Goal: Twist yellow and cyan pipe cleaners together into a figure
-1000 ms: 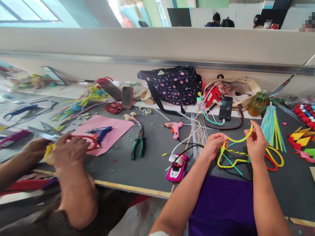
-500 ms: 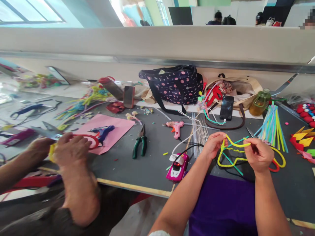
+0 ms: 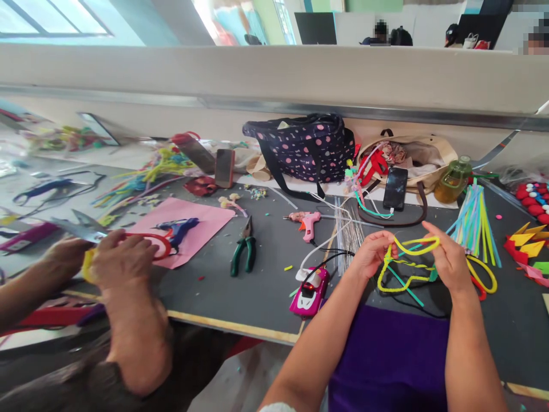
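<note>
My left hand (image 3: 377,252) is closed in a pinch on a yellow pipe cleaner (image 3: 401,287), bent into an open outline with a twisted strand across it. My right hand (image 3: 452,266) has its fingers stretched out beside the looped upper end, which touches or lies close to them; contact is hard to tell. A green pipe cleaner (image 3: 409,292) crosses behind the yellow shape. Scissors with yellow and red handles (image 3: 489,277) lie partly hidden behind my right hand. Below hangs a purple cloth (image 3: 390,355) over my lap.
At left, a co-worker's hands (image 3: 122,260) hold scissors. Pliers (image 3: 243,254), a pink glue gun (image 3: 305,222), a magenta car-shaped device (image 3: 309,294) with cables and thin wires (image 3: 349,234) lie on the dark table. Behind stand bags (image 3: 306,149), a phone (image 3: 395,189) and pipe cleaners (image 3: 476,223).
My right hand has opened from its pinch, its fingers straightening upward. The free yellow end now curves back as a loop. My left hand has stayed nearly still.
</note>
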`<state>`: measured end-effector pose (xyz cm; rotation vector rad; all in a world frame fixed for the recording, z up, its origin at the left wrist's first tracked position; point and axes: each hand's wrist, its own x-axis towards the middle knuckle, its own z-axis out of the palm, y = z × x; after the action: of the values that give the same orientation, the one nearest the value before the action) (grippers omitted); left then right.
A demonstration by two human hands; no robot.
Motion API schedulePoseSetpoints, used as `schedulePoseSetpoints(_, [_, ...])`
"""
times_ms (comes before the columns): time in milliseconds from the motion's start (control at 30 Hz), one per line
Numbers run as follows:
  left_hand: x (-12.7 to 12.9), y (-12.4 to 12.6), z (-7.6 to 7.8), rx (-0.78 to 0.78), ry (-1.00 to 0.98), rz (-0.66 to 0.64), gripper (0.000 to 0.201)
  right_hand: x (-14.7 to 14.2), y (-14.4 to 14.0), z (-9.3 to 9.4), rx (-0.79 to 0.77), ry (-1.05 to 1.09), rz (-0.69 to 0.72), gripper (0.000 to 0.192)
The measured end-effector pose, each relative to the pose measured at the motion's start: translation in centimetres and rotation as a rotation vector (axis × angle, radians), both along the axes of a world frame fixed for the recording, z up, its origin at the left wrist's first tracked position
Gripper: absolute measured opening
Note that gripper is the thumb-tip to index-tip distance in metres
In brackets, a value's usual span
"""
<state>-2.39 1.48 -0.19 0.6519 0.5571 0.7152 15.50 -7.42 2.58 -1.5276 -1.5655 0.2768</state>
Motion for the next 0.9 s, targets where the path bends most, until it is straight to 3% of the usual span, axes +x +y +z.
schedulePoseSetpoints(133, [0.0, -0.1, 0.1, 0.001, 0.007, -0.009, 0.027, 0.7, 0.6, -0.6, 0.018, 0.028, -0.161, 0.04])
schedulePoseSetpoints(267, [0.0, -0.1, 0.2, 0.013, 0.008, -0.019, 0.028, 1.8, 1.2, -1.9, -0.183, 0.226, -0.199, 0.041])
schedulePoseSetpoints(367, [0.1, -0.2, 0.3, 0.024, 0.008, -0.024, 0.028, 2.2, 1.4, -2.5, -0.353, 0.442, -0.089, 0.051])
schedulePoseSetpoints(467, [0.1, -0.3, 0.3, 0.039, 0.015, -0.028, 0.027, 1.9, 1.3, -1.9, -0.376, 0.629, 0.01, 0.056])
schedulePoseSetpoints(567, [0.1, -0.4, 0.3, 0.052, 0.012, -0.041, 0.027, 1.3, 1.1, -0.9, -0.404, 0.683, 0.059, 0.058])
schedulePoseSetpoints(667, [0.1, -0.6, 0.4, 0.063, 0.003, -0.055, 0.027, 1.3, 1.3, -1.0, -0.435, 0.67, 0.019, 0.062])
schedulePoseSetpoints(733, [0.1, -0.7, 0.6, 0.069, -0.002, -0.059, 0.027, 1.5, 1.5, -1.5, -0.402, 0.596, -0.09, 0.064])
schedulePoseSetpoints(900, [0.0, -0.8, 0.9, 0.074, 0.002, -0.047, 0.028, 2.8, 1.6, -2.4, -0.401, 0.126, -0.463, 0.063])
